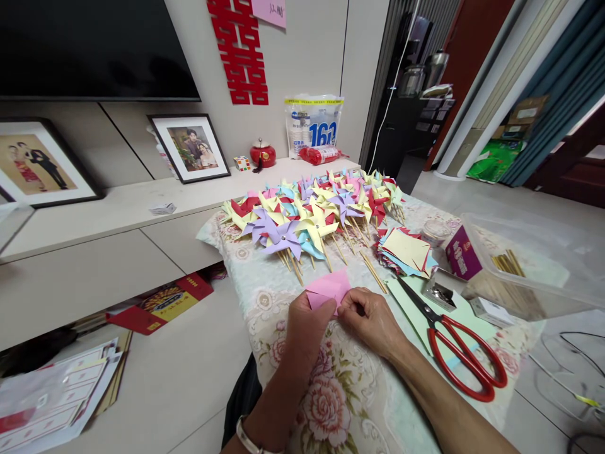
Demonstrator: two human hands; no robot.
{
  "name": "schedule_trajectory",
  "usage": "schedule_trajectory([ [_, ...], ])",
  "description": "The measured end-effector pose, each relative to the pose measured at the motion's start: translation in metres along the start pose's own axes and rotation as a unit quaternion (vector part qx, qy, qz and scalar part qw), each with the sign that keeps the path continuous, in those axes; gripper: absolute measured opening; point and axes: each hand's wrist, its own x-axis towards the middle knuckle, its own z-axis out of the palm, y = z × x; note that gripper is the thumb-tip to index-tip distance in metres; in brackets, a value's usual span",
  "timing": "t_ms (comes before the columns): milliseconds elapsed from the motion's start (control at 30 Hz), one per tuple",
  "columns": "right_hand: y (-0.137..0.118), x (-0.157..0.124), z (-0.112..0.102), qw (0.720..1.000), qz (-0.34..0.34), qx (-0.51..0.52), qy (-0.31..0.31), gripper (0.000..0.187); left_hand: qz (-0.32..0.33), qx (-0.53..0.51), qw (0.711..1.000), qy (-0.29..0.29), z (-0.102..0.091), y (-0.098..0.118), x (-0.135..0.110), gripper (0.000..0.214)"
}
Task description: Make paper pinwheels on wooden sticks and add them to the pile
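Observation:
Both my hands meet over a pink paper square [329, 289] on a floral tablecloth [265, 302]. My left hand [305, 331] pinches the paper's near left edge, fingers closed on it. My right hand [371, 321] pinches the near right edge, fingers curled. The paper is partly folded, with its corners lifted. Just beyond it lies a big pile of finished paper pinwheels [312, 211] in yellow, purple, blue and red on wooden sticks.
Red-handled scissors [460, 343] lie to the right of my hands. Behind them are a stack of cut paper squares [406, 251], a clear plastic box [524, 265] with wooden sticks, a purple carton [460, 252] and a small metal tin [438, 295]. A low cabinet [118, 208] stands left.

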Motion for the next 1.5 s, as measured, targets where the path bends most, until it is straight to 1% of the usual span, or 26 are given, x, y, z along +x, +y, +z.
schedule_trajectory([
  [233,0.001,0.0,0.001,1.0,0.002,0.007,0.0,0.018,0.002,0.002,1.0,0.006,-0.002,-0.002,0.002,0.009],
  [367,-0.001,-0.001,-0.002,1.0,-0.005,0.018,0.005,0.02,-0.002,-0.018,1.0,0.001,-0.001,0.0,0.003,0.01],
  [400,0.0,-0.001,-0.004,0.999,-0.01,0.027,0.021,0.02,-0.007,-0.029,1.0,-0.008,-0.001,0.001,0.002,0.011],
  [433,0.0,-0.001,-0.006,0.998,-0.015,0.038,0.051,0.019,-0.017,-0.042,0.999,-0.024,-0.001,0.003,0.002,0.013],
  [500,0.003,-0.001,-0.011,0.989,-0.019,0.068,0.131,0.015,-0.044,-0.064,0.994,-0.071,-0.005,0.008,0.003,0.02],
  [533,0.005,-0.001,-0.014,0.983,-0.014,0.085,0.165,0.019,-0.06,-0.068,0.991,-0.102,-0.008,0.011,0.003,0.023],
  [567,0.008,0.0,-0.016,0.977,-0.005,0.107,0.186,0.03,-0.07,-0.058,0.988,-0.128,-0.012,0.014,0.005,0.025],
  [600,0.011,0.0,-0.017,0.972,0.005,0.135,0.193,0.04,-0.077,-0.035,0.984,-0.154,-0.017,0.017,0.007,0.026],
  [633,0.013,0.001,-0.018,0.968,0.017,0.168,0.184,0.048,-0.08,-0.001,0.98,-0.184,-0.021,0.02,0.009,0.025],
  [667,0.015,0.002,-0.019,0.965,0.028,0.206,0.161,0.054,-0.076,0.036,0.976,-0.199,-0.025,0.024,0.011,0.024],
  [767,0.016,0.003,-0.02,0.947,0.057,0.308,0.065,0.067,-0.037,0.139,0.959,-0.244,-0.033,0.036,0.018,0.025],
  [867,0.01,0.003,-0.021,0.939,0.073,0.336,0.001,0.079,0.019,0.229,0.927,-0.296,-0.032,0.049,0.021,0.024],
  [933,0.006,0.003,-0.022,0.936,0.08,0.341,-0.034,0.084,0.057,0.298,0.9,-0.312,-0.029,0.056,0.021,0.022],
  [1000,0.003,0.002,-0.023,0.93,0.092,0.35,-0.065,0.086,0.082,0.35,0.879,-0.314,-0.026,0.061,0.02,0.018],
  [1067,0.002,0.002,-0.023,0.927,0.103,0.353,-0.07,0.088,0.094,0.374,0.87,-0.308,-0.023,0.064,0.021,0.017],
  [1167,0.002,0.002,-0.021,0.929,0.115,0.348,-0.059,0.091,0.106,0.382,0.868,-0.299,-0.021,0.068,0.022,0.02],
  [1267,0.003,0.0,-0.02,0.926,0.124,0.348,-0.083,0.089,0.118,0.39,0.864,-0.297,-0.017,0.072,0.022,0.021],
  [1367,0.004,-0.002,-0.018,0.922,0.116,0.355,-0.103,0.083,0.128,0.397,0.858,-0.3,-0.012,0.074,0.022,0.021],
  [1500,0.008,-0.003,-0.016,0.942,0.081,0.318,-0.073,0.075,0.137,0.405,0.849,-0.309,-0.008,0.074,0.022,0.023],
])
